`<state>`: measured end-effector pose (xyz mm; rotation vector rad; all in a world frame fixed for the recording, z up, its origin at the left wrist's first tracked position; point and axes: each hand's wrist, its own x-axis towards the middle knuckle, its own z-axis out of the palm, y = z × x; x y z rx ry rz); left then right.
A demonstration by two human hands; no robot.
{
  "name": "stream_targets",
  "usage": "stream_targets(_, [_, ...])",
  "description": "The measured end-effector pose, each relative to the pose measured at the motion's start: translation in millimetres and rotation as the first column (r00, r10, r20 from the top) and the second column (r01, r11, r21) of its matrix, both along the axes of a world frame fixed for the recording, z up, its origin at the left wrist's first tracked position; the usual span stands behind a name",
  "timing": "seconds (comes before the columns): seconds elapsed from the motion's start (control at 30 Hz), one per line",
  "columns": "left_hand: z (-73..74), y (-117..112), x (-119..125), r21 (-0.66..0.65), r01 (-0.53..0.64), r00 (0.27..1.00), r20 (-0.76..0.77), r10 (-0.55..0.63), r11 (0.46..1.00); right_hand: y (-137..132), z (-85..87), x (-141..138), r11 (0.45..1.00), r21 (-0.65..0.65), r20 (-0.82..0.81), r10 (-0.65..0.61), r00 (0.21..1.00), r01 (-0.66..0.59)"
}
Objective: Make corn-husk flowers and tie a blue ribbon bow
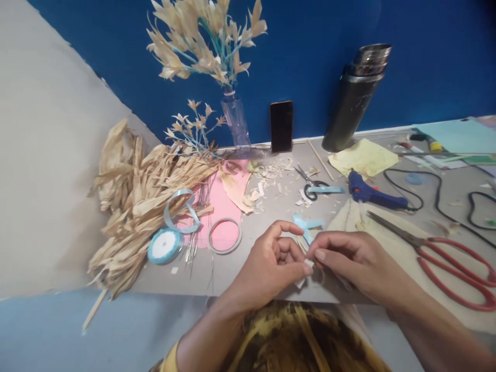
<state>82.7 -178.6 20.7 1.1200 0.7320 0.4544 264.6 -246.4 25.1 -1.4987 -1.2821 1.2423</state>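
My left hand (273, 263) and my right hand (349, 258) meet at the near edge of the grey table (248, 268). Both pinch a small pale strip of dried husk (309, 264) between thumb and fingers. A light blue ribbon piece (306, 225) lies just behind my fingertips. Big red-handled scissors (445, 256) rest on a pale husk sheet (387, 227) to the right of my right hand.
A heap of dried husks (135, 201) fills the left. Beside it lie a blue ribbon spool (165, 245), a tape ring (225, 235) and pink paper (222, 206). Behind are small black scissors (312, 186), a blue glue gun (368, 192), a phone (281, 126), a flask (356, 95) and a vase of husk flowers (235, 121).
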Motion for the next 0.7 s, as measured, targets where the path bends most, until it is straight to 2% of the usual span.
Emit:
stream_targets(0.1, [2.4, -0.5, -1.6, 0.019, 0.077, 0.997, -0.025, -0.077, 0.997, 2.0, 3.3, 3.4, 0.995, -0.065, 0.036, 0.078, 0.996, -0.076])
stream_targets(0.2, [3.8, -0.2, -1.8, 0.062, 0.104, 0.993, -0.058, -0.100, 0.993, 2.4, 5.7, 5.8, 0.986, -0.112, 0.010, 0.126, 0.992, -0.124])
stream_targets(0.3, [5.8, 0.8, -1.2, 0.084, 0.137, 0.988, -0.085, -0.130, 0.987, 2.3, 6.7, 7.6, 0.977, -0.139, 0.005, 0.166, 0.986, -0.164])
stream_targets(0.5, [13.0, 3.7, -0.1, 0.094, 0.275, 0.956, -0.130, -0.262, 0.957, 3.5, 1.7, 11.6, 0.947, -0.155, 0.043, 0.291, 0.956, -0.281])
stream_targets(0.7, [13.6, 5.2, 0.9, 0.083, 0.305, 0.946, -0.136, -0.293, 0.949, 5.2, 0.5, 12.5, 0.946, -0.142, 0.013, 0.296, 0.955, -0.291])
